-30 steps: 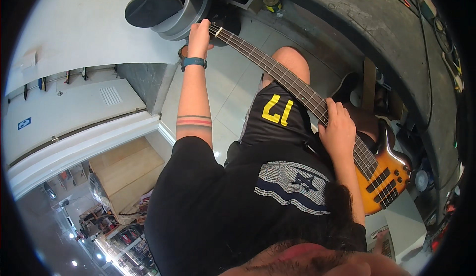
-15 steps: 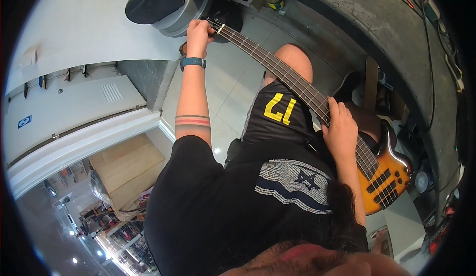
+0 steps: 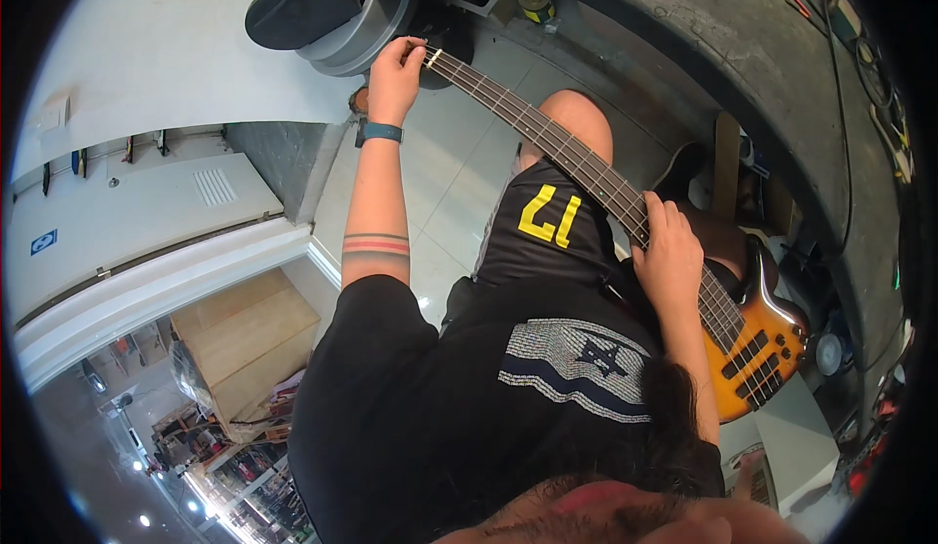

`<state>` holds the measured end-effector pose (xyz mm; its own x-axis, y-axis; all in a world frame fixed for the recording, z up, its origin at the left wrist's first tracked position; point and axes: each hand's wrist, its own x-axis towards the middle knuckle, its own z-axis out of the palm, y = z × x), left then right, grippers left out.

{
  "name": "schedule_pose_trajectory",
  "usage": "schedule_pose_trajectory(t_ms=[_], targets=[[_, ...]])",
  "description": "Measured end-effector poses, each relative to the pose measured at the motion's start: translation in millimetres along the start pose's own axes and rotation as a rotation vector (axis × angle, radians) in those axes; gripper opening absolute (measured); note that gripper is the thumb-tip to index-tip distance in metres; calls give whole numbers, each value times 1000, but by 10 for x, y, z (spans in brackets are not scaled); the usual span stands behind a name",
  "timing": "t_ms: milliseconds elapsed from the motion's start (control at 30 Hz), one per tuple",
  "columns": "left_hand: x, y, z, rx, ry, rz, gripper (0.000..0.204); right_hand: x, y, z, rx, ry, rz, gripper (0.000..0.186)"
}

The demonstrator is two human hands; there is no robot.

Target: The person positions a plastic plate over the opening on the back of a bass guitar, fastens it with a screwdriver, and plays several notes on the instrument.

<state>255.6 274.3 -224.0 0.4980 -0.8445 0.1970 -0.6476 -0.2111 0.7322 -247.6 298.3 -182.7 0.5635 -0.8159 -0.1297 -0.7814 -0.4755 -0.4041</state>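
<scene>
A sunburst bass guitar (image 3: 750, 353) lies slantwise across my lap, its dark fretted neck pointing to the upper left and its body at the lower right. My left hand (image 3: 395, 77) is at the headstock end, just past the pale nut, with its fingers closed there. That hand covers most of the headstock, so I cannot tell which tuner the fingers hold. Lower down, my right hand (image 3: 671, 251) lies over the strings where the neck nears the body. Its fingers curve across the fretboard with the thumb at the near edge.
A grey bin (image 3: 363, 18) with a round dark lid stands beyond my left hand. A dark workbench (image 3: 645, 16) curves along the far right, with cables at its end. A small tin (image 3: 535, 0) sits near the bench's foot. To the left is a white door (image 3: 147, 231).
My left hand has turned slightly and shifted over the headstock, covering tuners that showed before. My right hand and the bass guitar stay almost in place; the whole view has shifted a little.
</scene>
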Motion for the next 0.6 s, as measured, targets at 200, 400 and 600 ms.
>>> schedule_pose_trajectory(t_ms=[200,400,600], targets=[[5,51,89,142,93,116,13,-3,15,-4,-19,14,2,80],[-29,5,46,78,194,132,12,-6,7,8,1,17,-10,79],[132,736,-3,-259,555,229,13,-6,17,17,2,23,-10,80]])
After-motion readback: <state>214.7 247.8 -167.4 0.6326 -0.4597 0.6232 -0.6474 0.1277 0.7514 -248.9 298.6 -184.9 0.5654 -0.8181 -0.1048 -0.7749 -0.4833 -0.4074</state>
